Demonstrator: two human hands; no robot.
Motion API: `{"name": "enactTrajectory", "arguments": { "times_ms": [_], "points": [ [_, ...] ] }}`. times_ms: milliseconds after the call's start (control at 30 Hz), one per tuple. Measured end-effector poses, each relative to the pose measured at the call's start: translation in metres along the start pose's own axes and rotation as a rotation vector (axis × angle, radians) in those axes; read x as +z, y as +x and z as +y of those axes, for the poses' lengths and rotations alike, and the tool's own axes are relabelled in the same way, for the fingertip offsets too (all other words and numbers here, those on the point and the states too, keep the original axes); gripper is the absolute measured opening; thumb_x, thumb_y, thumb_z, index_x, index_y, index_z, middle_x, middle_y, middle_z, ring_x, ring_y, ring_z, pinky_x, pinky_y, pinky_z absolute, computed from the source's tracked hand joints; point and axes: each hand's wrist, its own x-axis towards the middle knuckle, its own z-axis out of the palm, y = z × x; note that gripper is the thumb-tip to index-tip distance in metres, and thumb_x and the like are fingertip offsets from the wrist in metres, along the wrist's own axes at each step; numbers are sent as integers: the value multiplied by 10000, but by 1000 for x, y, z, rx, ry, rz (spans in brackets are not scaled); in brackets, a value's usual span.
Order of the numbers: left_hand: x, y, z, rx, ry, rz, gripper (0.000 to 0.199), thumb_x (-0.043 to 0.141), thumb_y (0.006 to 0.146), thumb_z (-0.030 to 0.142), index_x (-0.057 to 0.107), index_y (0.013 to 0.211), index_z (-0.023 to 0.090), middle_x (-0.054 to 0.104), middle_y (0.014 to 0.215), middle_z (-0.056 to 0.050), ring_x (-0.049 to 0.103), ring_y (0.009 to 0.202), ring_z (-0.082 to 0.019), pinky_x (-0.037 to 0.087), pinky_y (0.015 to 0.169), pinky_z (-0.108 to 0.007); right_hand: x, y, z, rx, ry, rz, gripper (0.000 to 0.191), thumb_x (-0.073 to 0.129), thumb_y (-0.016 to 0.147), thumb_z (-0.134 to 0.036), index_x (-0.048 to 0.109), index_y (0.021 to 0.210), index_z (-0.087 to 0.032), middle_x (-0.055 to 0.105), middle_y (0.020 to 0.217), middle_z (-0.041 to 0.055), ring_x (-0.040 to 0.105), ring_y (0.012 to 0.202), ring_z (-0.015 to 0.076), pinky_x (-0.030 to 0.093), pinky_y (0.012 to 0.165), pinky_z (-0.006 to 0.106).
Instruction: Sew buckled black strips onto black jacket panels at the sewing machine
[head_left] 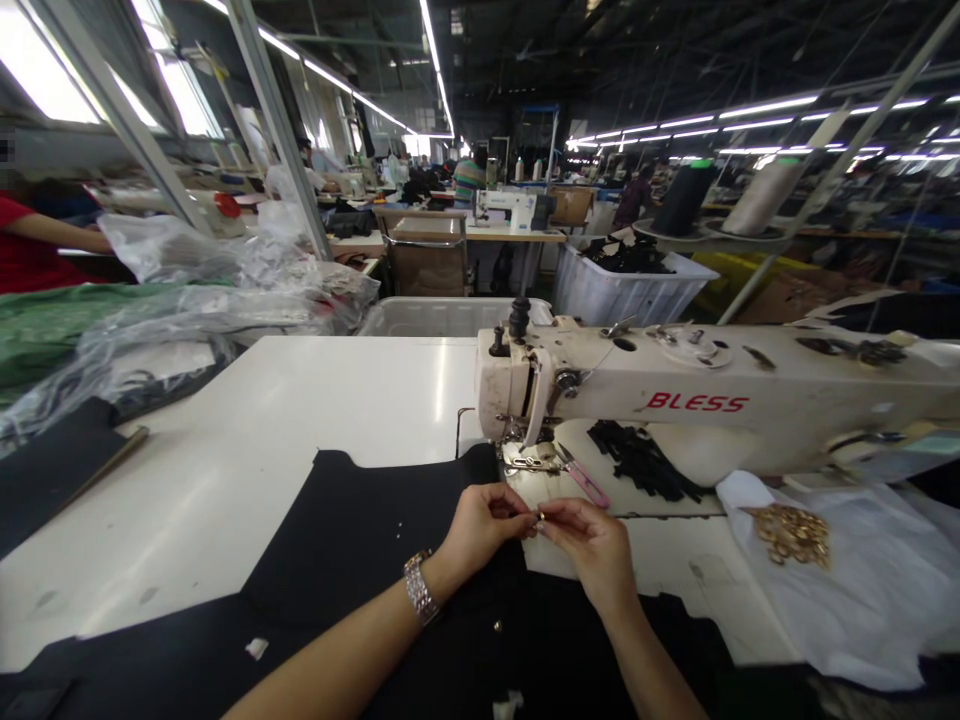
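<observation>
My left hand (484,527) and my right hand (592,545) meet fingertip to fingertip in front of the sewing machine (637,385). Both are closed in a pinch around a small gold-coloured metal piece (540,517), mostly covered by the fingers. Beneath my hands lies a large black fabric panel (360,530), its far corner near the machine's presser foot (529,460). Pink-handled thread snips (585,480) rest just beyond my right hand. Several short black fabric strips (645,460) are heaped by the machine arm. To the right, a pile of gold metal rings (795,535) sits on a white plastic bag (862,590).
Plastic-wrapped bundles (285,290) and green fabric (60,320) line the left side. Another dark piece (52,460) lies at the white table's (352,390) left edge. Behind stand plastic bins (630,285), thread cones (761,195) and a chair (427,260). A person in red (37,240) is at far left.
</observation>
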Motion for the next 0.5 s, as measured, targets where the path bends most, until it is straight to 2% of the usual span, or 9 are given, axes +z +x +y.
{"name": "enactTrajectory", "arguments": {
  "times_ms": [200,300,367,500],
  "points": [
    [-1,1,4,-20,-102,-40,287,769,480,335,641,584,100,606,515,-22,549,484,-113,462,525,-218,2,-1,-2,-41,-43,79,243,748,512,-284,623,692,-179,658,655,26,628,615,187,537,608,299],
    [0,1,6,5,-102,-43,269,774,474,323,647,565,104,591,493,-17,522,470,-103,441,506,-208,1,-1,-2,-39,-120,29,186,737,536,-287,629,640,-177,650,615,24,615,576,179,525,567,280],
    [1,1,8,19,-93,-33,280,782,451,331,641,540,106,573,478,-10,492,443,-92,423,477,-204,1,-2,-2,-43,-126,20,188,722,559,-295,637,680,-179,656,637,27,616,588,182,521,580,290],
    [0,0,10,20,-87,-70,299,769,473,361,655,576,105,580,504,-14,493,449,-90,432,487,-209,4,-5,-4,-76,-82,124,211,722,554,-305,607,685,-186,636,622,10,604,587,171,509,572,276]
  ]
}}
